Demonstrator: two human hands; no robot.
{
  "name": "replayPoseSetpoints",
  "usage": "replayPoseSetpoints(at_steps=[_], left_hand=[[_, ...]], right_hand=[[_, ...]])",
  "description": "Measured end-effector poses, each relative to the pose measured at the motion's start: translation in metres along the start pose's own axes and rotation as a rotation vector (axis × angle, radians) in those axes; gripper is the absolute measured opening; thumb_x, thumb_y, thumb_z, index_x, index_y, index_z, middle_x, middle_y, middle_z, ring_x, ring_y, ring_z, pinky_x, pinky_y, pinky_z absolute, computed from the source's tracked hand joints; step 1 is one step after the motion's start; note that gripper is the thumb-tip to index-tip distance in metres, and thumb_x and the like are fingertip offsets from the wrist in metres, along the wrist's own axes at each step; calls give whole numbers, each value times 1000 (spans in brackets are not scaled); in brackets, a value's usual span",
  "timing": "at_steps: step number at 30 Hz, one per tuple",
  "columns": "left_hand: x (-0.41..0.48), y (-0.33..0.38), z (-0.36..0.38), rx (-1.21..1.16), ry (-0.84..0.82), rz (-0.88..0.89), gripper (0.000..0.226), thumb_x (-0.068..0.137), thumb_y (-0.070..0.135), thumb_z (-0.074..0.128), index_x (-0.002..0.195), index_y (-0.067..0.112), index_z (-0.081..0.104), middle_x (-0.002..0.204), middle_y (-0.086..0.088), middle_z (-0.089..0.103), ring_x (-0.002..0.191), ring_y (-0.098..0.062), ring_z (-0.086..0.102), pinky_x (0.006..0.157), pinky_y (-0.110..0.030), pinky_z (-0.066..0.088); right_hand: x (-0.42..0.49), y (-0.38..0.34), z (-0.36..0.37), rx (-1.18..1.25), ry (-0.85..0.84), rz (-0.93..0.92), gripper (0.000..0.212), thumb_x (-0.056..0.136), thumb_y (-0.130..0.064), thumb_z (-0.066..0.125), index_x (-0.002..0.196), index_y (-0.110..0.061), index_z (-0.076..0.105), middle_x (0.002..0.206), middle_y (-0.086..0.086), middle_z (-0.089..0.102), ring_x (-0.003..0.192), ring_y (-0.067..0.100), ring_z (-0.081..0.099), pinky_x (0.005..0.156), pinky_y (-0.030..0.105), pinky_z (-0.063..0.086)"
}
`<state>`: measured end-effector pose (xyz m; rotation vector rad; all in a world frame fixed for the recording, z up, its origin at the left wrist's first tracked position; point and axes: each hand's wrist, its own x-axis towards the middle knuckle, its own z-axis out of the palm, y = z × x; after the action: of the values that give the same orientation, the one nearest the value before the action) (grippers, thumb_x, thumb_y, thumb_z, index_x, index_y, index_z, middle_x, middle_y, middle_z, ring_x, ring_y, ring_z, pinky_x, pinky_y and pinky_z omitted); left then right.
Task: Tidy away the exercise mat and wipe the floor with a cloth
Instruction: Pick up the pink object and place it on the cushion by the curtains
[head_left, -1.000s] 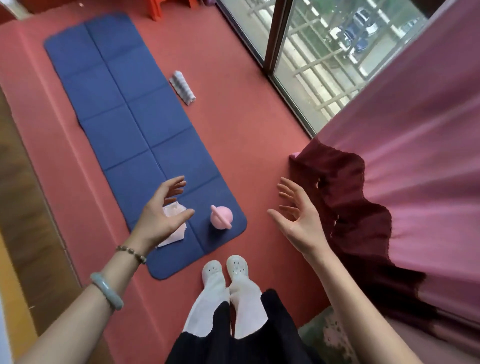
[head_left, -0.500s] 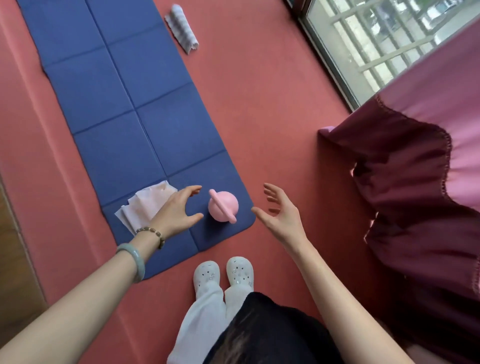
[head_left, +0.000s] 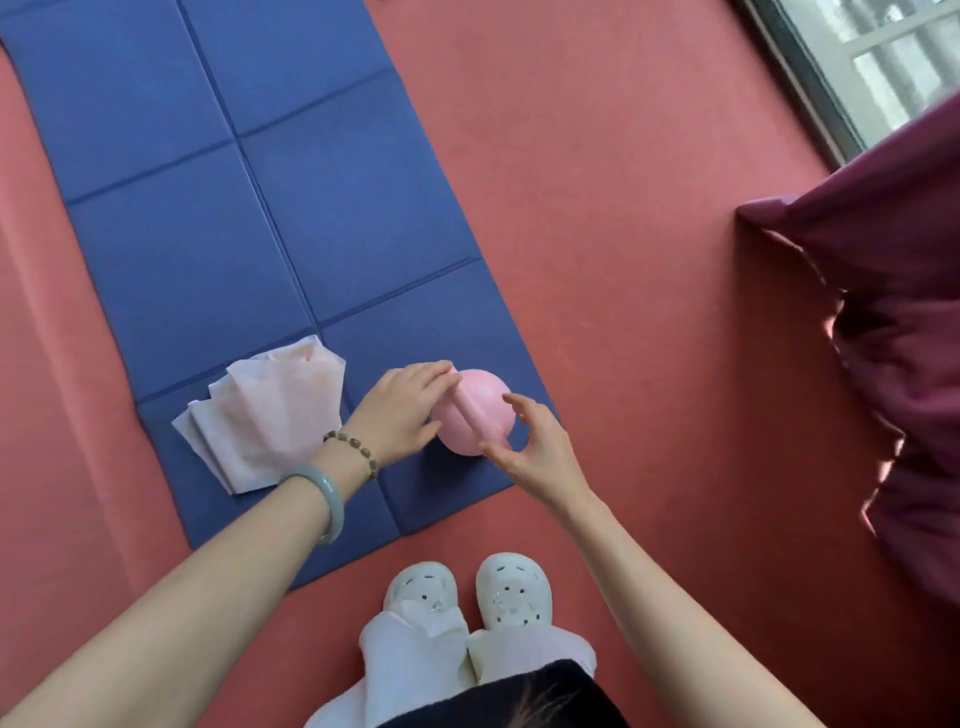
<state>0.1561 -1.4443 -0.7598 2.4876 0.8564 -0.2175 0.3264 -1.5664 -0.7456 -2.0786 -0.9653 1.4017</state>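
A blue folding exercise mat (head_left: 291, 208) lies flat on the red floor (head_left: 623, 208), running away from me. Near its closest end rests a crumpled pale pink-white cloth (head_left: 270, 415). To the cloth's right a pink kettlebell (head_left: 483, 415) stands on the mat's near right corner. My left hand (head_left: 400, 410) reaches in from the left, with its fairly straight fingers laid on the kettlebell's handle and left side. My right hand (head_left: 540, 447) hovers at the kettlebell's right side with fingers spread, the thumb at its lower edge.
My feet in white clogs (head_left: 467, 592) stand on the red floor just off the mat's near edge. A dark red curtain (head_left: 893, 312) hangs at the right. A window (head_left: 883, 62) fills the top right corner.
I have bent lower over the mat. Both hands moved in on the pink kettlebell; my left hand now touches it and my right hand has closed to its right side.
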Motion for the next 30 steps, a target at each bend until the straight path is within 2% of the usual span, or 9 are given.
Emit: replayPoseSetpoints(at_steps=[5, 7, 8, 10, 13, 17, 22, 26, 30], left_hand=[[25, -24, 24, 178, 127, 236, 54, 63, -1, 75, 113, 11, 61, 114, -12, 65, 100, -30, 64, 82, -41, 51], [34, -26, 24, 151, 114, 253, 42, 65, -5, 70, 103, 10, 63, 102, -10, 66, 89, -30, 65, 75, -40, 53], [37, -25, 23, 127, 96, 244, 35, 67, -8, 65, 97, 9, 63, 95, -9, 65, 83, -30, 63, 70, -40, 53], [40, -22, 19, 77, 51, 195, 27, 70, -11, 56, 90, 8, 59, 88, -8, 61, 78, -31, 58, 61, -41, 51], [32, -15, 16, 53, -24, 85, 27, 79, -7, 49, 100, 7, 58, 100, -8, 59, 92, -29, 55, 62, -39, 47], [-4, 7, -4, -16, -55, -38, 26, 82, -5, 48, 104, 7, 55, 101, -8, 55, 92, -28, 53, 59, -36, 38], [-44, 57, -89, -83, -22, 16, 26, 73, -11, 52, 91, 7, 54, 84, -9, 54, 73, -30, 54, 49, -39, 45], [-72, 102, -177, -77, -28, 80, 33, 73, -9, 50, 93, 17, 43, 84, -7, 52, 73, -28, 52, 51, -43, 47], [-96, 151, -271, -56, -61, 115, 18, 84, 2, 51, 97, 14, 50, 90, -4, 52, 79, -26, 51, 61, -46, 48]], right_hand=[[17, 28, 21, -146, -64, 28, 53, 74, -28, 71, 124, -24, 53, 110, -6, 60, 100, 14, 56, 86, 30, 45], [22, 34, 26, -239, -74, 5, 22, 75, -23, 67, 96, -22, 60, 87, -6, 62, 81, 18, 57, 68, 28, 44], [23, 35, 28, -262, -64, 0, 10, 76, -19, 64, 79, -21, 54, 74, -6, 56, 70, 18, 51, 58, 25, 37], [21, 37, 32, -223, -23, 11, 19, 74, -12, 58, 64, -16, 42, 59, -4, 43, 57, 17, 34, 49, 23, 26], [18, 35, 28, -141, 58, 56, 4, 70, -6, 52, 73, -5, 50, 58, 8, 45, 58, 17, 28, 52, 32, 31], [0, 9, -6, -226, 1, 5, 15, 69, -3, 55, 81, -10, 61, 63, 4, 54, 61, 21, 40, 57, 32, 36], [-69, -57, -59, -229, -8, -7, 25, 66, -5, 59, 86, -16, 67, 69, 6, 64, 67, 27, 55, 62, 35, 43], [-145, -126, -106, -191, 31, -16, 25, 65, -5, 60, 85, -17, 70, 64, 3, 60, 64, 27, 52, 60, 34, 42], [-213, -196, -161, -216, 67, -47, 22, 67, -5, 62, 84, -16, 70, 61, -3, 52, 62, 20, 45, 57, 26, 34]])
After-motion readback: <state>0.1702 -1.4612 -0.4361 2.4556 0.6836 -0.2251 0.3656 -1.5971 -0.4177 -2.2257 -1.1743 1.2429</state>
